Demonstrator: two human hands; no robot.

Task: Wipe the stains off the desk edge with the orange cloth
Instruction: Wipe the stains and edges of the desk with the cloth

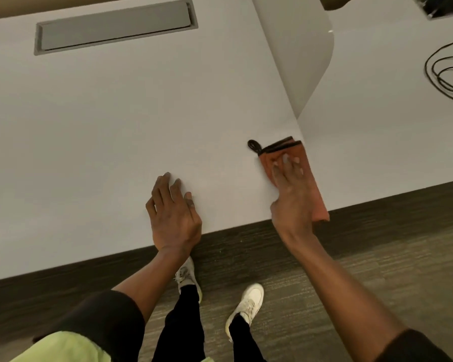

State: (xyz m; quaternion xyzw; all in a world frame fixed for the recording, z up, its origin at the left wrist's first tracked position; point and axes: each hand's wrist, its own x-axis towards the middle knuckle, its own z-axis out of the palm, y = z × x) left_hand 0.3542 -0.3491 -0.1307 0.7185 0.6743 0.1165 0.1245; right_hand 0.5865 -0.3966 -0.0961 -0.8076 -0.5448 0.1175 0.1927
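Note:
The orange cloth (311, 176), folded, with a dark trim and a black loop at its far corner, lies flat on the white desk (115, 139) beside the seam between two desktops. Its near end reaches the desk's front edge. My right hand (289, 194) presses flat on top of the cloth, fingers stretched out and pointing away from me. My left hand (173, 215) rests palm down on the bare desk, a little left of the cloth, fingers slightly spread and holding nothing. No stains are plain to see on the desk edge.
A grey cable hatch (115, 27) is set into the desk at the far left. A low grey divider panel (298, 53) rises along the seam. A black cable (447, 74) coils on the right desktop. My legs and white shoes (249, 301) stand on dark carpet below the edge.

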